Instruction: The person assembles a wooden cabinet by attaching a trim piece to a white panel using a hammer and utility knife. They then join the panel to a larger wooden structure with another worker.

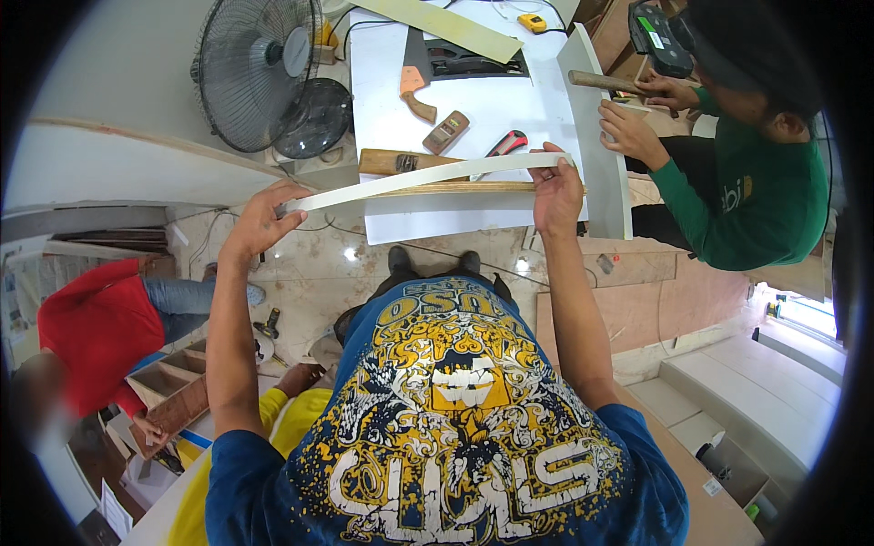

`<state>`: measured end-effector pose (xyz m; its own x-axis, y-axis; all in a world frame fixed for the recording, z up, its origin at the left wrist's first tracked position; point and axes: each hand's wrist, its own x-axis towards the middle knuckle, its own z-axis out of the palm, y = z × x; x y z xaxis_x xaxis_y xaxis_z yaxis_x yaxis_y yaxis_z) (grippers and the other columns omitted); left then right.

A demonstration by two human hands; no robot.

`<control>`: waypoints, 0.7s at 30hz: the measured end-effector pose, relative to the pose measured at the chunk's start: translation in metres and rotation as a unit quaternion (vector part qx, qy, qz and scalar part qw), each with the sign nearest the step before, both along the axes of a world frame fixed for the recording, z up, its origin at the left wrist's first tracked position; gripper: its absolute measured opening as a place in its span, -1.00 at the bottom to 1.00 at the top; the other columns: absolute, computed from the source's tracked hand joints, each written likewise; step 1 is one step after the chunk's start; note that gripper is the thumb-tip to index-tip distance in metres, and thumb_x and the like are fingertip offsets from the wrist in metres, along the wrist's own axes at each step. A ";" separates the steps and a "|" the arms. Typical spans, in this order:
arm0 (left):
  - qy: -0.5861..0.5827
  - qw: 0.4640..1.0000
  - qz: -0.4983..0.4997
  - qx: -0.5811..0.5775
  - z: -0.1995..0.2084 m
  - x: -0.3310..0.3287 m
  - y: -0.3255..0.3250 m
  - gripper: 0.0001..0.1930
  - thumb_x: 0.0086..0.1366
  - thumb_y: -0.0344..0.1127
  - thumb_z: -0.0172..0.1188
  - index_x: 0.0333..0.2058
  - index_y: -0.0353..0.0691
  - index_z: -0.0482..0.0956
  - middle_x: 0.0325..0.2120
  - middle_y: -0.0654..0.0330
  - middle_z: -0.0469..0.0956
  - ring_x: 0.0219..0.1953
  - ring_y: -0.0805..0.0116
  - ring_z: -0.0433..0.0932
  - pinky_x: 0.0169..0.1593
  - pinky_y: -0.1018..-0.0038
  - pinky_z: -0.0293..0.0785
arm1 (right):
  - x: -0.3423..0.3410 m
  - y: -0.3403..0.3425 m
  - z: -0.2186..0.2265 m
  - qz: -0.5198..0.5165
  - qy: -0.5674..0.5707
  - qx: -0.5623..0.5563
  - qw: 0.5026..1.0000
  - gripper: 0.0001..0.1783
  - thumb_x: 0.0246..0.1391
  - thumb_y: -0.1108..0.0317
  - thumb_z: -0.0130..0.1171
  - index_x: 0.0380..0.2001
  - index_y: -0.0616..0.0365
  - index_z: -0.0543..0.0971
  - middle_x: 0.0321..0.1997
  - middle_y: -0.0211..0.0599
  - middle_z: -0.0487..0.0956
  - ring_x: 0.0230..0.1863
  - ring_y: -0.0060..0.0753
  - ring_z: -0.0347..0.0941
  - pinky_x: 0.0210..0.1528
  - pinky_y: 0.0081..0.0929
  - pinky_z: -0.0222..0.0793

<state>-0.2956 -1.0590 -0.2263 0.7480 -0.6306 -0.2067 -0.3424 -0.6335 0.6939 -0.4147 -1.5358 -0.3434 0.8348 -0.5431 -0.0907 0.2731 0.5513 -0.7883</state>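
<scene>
A long, thin white strip point(428, 176) spans between my hands, bowing slightly upward over the front of the white tabletop point(437, 219). My left hand point(264, 217) pinches its left end between thumb and fingers, beyond the table's left side. Around the other end, my right hand point(556, 189) has its fingers closed. Just under the strip lies a narrow wooden batten point(473, 188), its right end close to my right palm. Partly behind the strip is a wooden block tool point(378, 162), resembling a hand plane. A red and black utility knife point(512, 141) rests near my right hand.
Farther back lie a brown block point(446, 133), a handsaw point(417, 93), a pale yellow strip point(446, 27) and a yellow tape measure point(532, 23). A fan point(259, 73) stands left. At right, a co-worker in green point(765, 200) holds a wooden-handled tool point(601, 82) beside an upright white panel point(596, 136).
</scene>
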 end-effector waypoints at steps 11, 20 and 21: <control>-0.042 0.980 -0.006 0.196 0.013 0.010 -0.020 -0.63 0.22 -0.22 0.41 -0.04 -0.27 0.72 -0.24 -0.18 0.69 -0.22 -0.18 0.67 -0.13 0.08 0.54 | -0.004 0.003 -0.012 -0.024 0.027 -0.020 0.999 -0.66 0.45 0.38 0.11 0.18 0.32 0.54 0.03 -0.12 0.66 0.06 -0.36 0.57 0.22 -0.31 0.54; -0.013 0.999 -0.037 -0.011 0.051 -0.013 -0.079 -0.30 0.17 -0.16 0.53 0.25 -0.29 0.55 -0.12 -0.13 0.68 -0.06 0.11 0.67 0.01 0.27 0.56 | -0.007 0.014 -0.002 -0.013 0.057 -0.103 0.993 -0.60 0.47 0.39 0.16 0.29 0.26 0.48 -0.04 -0.41 0.60 0.01 -0.59 0.51 0.15 -0.44 0.48; -0.013 0.995 -0.044 -0.084 0.047 -0.016 -0.081 -0.27 0.15 -0.15 0.56 0.26 -0.30 0.55 -0.08 -0.12 0.68 -0.03 0.14 0.66 0.03 0.29 0.56 | -0.007 0.014 -0.001 -0.014 0.058 -0.090 0.994 -0.59 0.47 0.40 0.16 0.30 0.25 0.47 -0.04 -0.42 0.59 0.00 -0.59 0.52 0.15 -0.44 0.48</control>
<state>-0.3115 -1.1405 -0.1792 0.6928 -0.7174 -0.0735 -0.4102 -0.4758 0.7781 -0.4220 -1.5217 -0.3442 0.8091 -0.5816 -0.0845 0.1882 0.3926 -0.9003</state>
